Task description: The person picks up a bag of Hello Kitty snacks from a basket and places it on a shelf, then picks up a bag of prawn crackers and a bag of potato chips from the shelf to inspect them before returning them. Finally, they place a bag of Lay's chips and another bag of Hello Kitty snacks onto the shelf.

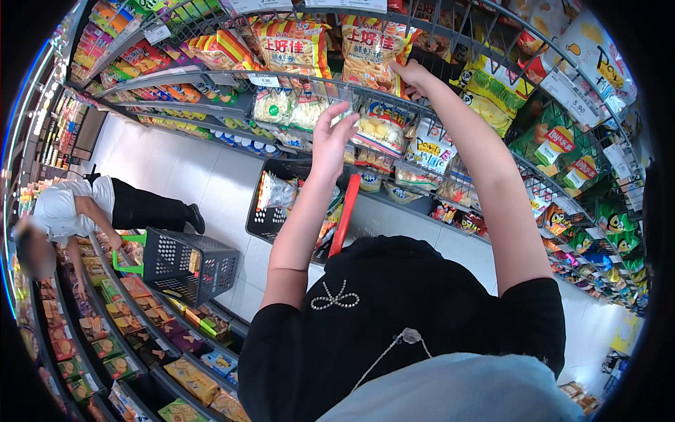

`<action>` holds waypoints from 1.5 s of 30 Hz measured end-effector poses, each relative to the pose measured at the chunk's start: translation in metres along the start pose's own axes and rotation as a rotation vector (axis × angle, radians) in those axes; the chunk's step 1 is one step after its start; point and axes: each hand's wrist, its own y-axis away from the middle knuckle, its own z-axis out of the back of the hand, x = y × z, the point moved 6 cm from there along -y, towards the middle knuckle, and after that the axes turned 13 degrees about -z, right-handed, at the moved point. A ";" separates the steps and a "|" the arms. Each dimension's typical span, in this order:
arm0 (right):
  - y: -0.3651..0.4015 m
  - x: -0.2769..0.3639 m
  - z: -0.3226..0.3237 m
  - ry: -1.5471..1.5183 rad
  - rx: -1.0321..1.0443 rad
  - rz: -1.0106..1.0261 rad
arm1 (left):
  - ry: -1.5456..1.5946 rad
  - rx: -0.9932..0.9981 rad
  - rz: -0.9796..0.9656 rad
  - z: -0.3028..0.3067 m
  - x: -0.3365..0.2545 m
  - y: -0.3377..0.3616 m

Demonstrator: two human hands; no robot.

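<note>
My right hand (pixel 416 77) reaches up to the shelf with its fingers closed on the right edge of a yellow and red bag of prawn snacks (pixel 373 53). That bag stands upright behind the wire front of the shelf. A similar yellow and red bag (pixel 292 48) stands to its left. My left hand (pixel 332 133) is raised before the shelf below, fingers apart and holding nothing. Close to it are a clear-fronted bag of pale snacks (pixel 307 111) and a bag of round snacks (pixel 380 128).
Below my left arm stands a black shopping basket (pixel 264 221) with a red handle (pixel 345 214) and packets inside. At left, a person (pixel 74 204) bends over a shelf beside a dark basket (pixel 190 260) with a green handle. Green chip bags (pixel 555 144) hang to the right.
</note>
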 end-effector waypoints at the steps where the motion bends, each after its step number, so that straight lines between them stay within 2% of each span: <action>1: 0.007 0.001 0.002 0.052 0.025 -0.030 | -0.011 -0.003 0.004 0.003 0.003 0.003; 7: -0.020 0.008 -0.009 -0.098 -0.077 0.155 | -0.019 -0.003 0.027 0.014 0.024 0.026; 10: -0.021 0.004 -0.008 -0.087 0.094 0.127 | -0.022 0.050 0.076 0.013 0.037 0.043; 13: 0.000 0.002 -0.001 0.097 0.096 0.014 | -0.095 0.071 0.104 0.021 0.050 0.057; 16: 0.010 0.000 0.006 0.161 -0.022 0.078 | -0.131 0.054 0.129 0.029 0.055 0.069; 20: 0.073 0.012 0.019 0.205 -0.327 0.529 | -0.177 0.011 0.102 0.058 0.070 0.084; 22: 0.116 0.003 0.013 0.136 -0.558 0.831 | -0.228 -0.019 0.119 0.071 0.074 0.095; 24: 0.158 -0.012 -0.010 0.208 -0.572 0.976 | -0.306 -0.051 0.169 0.086 0.078 0.110; 26: 0.179 -0.035 -0.051 0.269 -0.380 1.000 | -0.313 -0.106 0.190 0.103 0.086 0.125; 28: 0.179 -0.068 -0.106 0.359 -0.126 0.902 | -0.353 -0.150 0.185 0.124 0.098 0.144; 30: 0.171 -0.106 -0.166 0.569 0.021 0.887 | -0.431 -0.184 0.139 0.147 0.107 0.160; 32: 0.178 -0.135 -0.217 0.710 0.150 0.925 | -0.440 -0.202 0.181 0.166 0.118 0.179; 35: 0.200 -0.148 -0.253 0.928 0.309 0.908 | -0.652 -0.086 0.273 0.176 0.119 0.203; 36: 0.204 -0.150 -0.259 1.004 0.349 0.888 | -0.704 -0.029 0.306 0.180 0.125 0.212; 37: 0.200 -0.152 -0.264 0.985 0.278 0.968 | -0.753 0.030 0.338 0.183 0.132 0.220; 40: 0.195 -0.148 -0.268 1.128 0.412 0.920 | -0.857 0.142 0.368 0.177 0.135 0.232; 41: 0.192 -0.154 -0.270 1.037 0.334 1.012 | -0.873 0.134 0.331 0.173 0.131 0.234; 45: 0.202 -0.145 -0.262 1.035 0.323 1.026 | -0.899 0.191 0.389 0.166 0.123 0.228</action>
